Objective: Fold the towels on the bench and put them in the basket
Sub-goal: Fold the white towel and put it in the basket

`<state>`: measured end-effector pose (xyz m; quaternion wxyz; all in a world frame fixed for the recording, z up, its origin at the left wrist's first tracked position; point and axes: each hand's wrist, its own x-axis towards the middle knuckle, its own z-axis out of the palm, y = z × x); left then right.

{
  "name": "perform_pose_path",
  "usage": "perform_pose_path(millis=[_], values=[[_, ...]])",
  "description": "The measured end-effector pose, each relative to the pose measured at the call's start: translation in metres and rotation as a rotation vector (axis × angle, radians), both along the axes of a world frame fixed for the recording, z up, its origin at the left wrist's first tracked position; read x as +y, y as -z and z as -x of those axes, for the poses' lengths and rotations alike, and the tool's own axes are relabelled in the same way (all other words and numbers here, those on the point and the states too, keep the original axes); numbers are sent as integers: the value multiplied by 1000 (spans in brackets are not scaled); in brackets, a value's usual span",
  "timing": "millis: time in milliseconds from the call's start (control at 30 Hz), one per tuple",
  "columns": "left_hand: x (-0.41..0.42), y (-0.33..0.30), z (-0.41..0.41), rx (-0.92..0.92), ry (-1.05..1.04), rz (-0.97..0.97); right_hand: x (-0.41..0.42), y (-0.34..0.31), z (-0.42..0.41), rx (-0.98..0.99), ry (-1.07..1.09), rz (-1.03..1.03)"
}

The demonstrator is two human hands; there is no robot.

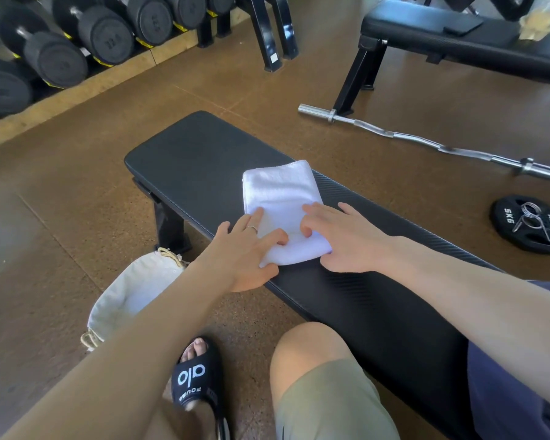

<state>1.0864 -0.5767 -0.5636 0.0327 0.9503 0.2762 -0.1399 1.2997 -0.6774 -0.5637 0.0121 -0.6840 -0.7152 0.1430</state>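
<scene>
1. Upper left of the frame: I see a rack of black rubber dumbbells point(54, 55) along the edge of the brown floor.
2. Lower left: a cream fabric basket with rope handles point(121, 300) stands on the floor just beside the bench, partly hidden by my left forearm. Something white lies inside, but I cannot tell what.
3. Bottom centre: a black slide sandal with white lettering point(197, 379) is on my foot.
4. Centre: a long black padded bench point(185, 150) runs from the middle towards lower right. A folded white terry towel point(280, 188) lies on it.
5. My left hand point(248, 252) grasps the towel's near left corner, fingers curled over the cloth, a ring on one finger.
6. My right hand point(340, 236) lies on the towel's near right edge, fingers bent and tips pressing into the cloth.
7. Right: a silver curl bar point(426, 144) lies on the floor; below it, a black weight plate marked 5 KG point(527, 223).
8. Upper right: a second black bench point(458, 42).
</scene>
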Motion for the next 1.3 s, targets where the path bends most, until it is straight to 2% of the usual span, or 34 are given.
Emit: perform_pose_path(millis=[67,133,233,467,567,800,1033,1300], values=[[2,-2,4,-66,-21,11,2,-2,-3,88,39,-28],[5,-5,8,-169,-34,46,1,-2,-7,256,129,-8],[12,-5,17,-300,-97,177,-4,-3,-11,488,316,57],[23,0,19,-484,-280,310,6,0,-12,692,516,76],[25,2,14,-595,-379,414,7,3,-12,713,531,51],[32,8,6,-610,-529,513,12,12,-5,627,574,-73],[34,17,-7,-598,-638,385,14,28,1,692,682,-189],[38,22,-12,-610,-594,258,9,31,6,635,703,-373]])
